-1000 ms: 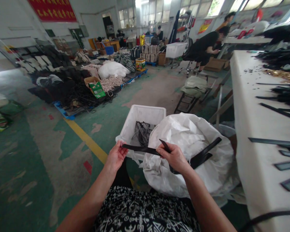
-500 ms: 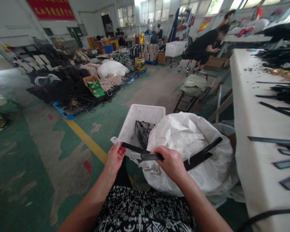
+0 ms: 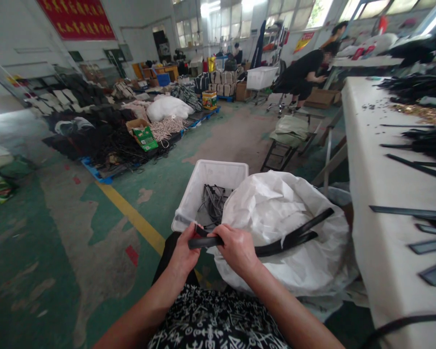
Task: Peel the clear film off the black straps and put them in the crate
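In the head view, a black strap (image 3: 290, 245) lies across a white plastic sack (image 3: 265, 203), with two tails pointing right. My right hand (image 3: 236, 245) is closed around the strap, and one flat end juts out leftward from the fist. Close beside it, my left hand (image 3: 185, 249) pinches another end of the black strap between thumb and fingers. A translucent plastic strip (image 3: 185, 220) sticks out past the left fingertips, in front of the white bin's near wall. What the right palm covers is hidden.
A white plastic bin (image 3: 221, 167) holding thin grey-black strips (image 3: 214, 201) stands ahead. On the right, a white-covered table (image 3: 370, 184) carries black straps and small metal pieces. Beyond are a folding stool (image 3: 288, 133), a seated person (image 3: 301, 72) and loaded pallets (image 3: 98, 169).
My right hand has moved left along with the strap, and my left hand has shifted right and slightly down. The hands are now close together.
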Available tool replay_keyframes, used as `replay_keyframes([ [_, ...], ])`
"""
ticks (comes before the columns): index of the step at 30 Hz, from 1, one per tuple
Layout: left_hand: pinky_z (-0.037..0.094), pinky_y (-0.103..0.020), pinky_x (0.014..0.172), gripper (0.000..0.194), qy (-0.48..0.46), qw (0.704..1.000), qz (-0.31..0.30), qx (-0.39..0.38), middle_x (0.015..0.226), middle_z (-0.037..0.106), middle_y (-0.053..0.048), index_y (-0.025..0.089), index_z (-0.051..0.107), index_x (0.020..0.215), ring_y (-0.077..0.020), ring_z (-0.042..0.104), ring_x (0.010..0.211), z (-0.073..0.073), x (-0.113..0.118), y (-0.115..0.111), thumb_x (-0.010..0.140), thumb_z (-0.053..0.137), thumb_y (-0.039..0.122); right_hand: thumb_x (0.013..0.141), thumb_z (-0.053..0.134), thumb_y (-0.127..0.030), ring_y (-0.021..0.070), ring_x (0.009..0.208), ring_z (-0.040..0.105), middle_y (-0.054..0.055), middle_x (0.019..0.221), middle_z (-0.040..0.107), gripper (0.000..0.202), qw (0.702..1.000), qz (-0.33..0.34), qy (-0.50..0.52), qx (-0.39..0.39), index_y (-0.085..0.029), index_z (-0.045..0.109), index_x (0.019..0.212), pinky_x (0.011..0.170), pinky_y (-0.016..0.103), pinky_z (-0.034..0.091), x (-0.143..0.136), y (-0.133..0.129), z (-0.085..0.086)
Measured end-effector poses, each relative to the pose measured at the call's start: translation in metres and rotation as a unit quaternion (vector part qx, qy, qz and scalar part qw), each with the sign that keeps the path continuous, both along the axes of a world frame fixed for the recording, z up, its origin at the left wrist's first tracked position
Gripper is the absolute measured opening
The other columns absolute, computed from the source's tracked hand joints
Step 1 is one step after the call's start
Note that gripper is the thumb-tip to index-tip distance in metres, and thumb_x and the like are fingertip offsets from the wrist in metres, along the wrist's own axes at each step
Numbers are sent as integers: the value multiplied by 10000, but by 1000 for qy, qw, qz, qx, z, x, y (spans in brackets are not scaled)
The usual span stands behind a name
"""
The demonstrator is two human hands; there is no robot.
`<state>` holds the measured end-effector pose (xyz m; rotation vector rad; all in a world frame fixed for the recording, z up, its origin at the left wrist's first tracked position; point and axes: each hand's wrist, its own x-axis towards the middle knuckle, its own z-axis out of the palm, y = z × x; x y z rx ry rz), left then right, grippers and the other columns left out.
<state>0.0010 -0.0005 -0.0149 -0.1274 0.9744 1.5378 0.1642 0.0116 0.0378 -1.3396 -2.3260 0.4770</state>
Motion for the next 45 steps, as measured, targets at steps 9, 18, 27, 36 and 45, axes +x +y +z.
replay_keyframes([
  [9, 575, -214, 599, 98, -45, 999, -11, -26, 691, 704, -39, 128, 634, 755, -123, 675, 622, 3, 10, -1, 847, 601, 127, 870, 557, -329, 191, 703, 662, 47, 772, 727, 166, 989, 14, -89, -118, -218, 668, 818, 539, 252, 280, 12, 7, 21],
  [18, 574, -238, 607, 118, -36, 999, 3, -34, 703, 710, -42, 126, 640, 782, -130, 682, 630, -4, -4, 4, 873, 567, 141, 899, 506, -414, 183, 690, 649, 48, 753, 714, 271, 987, 31, -67, -140, -218, 681, 834, 539, 249, 302, 14, 16, 17],
  [27, 578, -252, 648, 110, -45, 997, -53, -25, 724, 712, -64, 122, 645, 774, -145, 685, 663, -3, 9, 1, 861, 578, 135, 873, 537, -330, 199, 745, 669, 61, 807, 728, 182, 986, 6, -104, -130, -219, 681, 873, 561, 250, 319, -1, 18, 12],
  [36, 576, -242, 636, 40, -2, 997, -68, 31, 754, 718, -68, 118, 651, 787, -155, 689, 682, 6, 11, 10, 798, 667, 154, 872, 531, -280, 191, 746, 659, 62, 836, 727, 159, 989, -4, -82, -123, -216, 676, 886, 573, 240, 331, 3, 20, 16],
  [45, 572, -222, 665, 30, 15, 995, -66, 70, 766, 720, -58, 121, 655, 795, -138, 687, 694, 14, 9, 15, 809, 646, 146, 850, 537, -277, 180, 724, 643, 41, 779, 712, 147, 992, -22, -44, -114, -214, 670, 856, 565, 240, 309, 3, 22, 18],
])
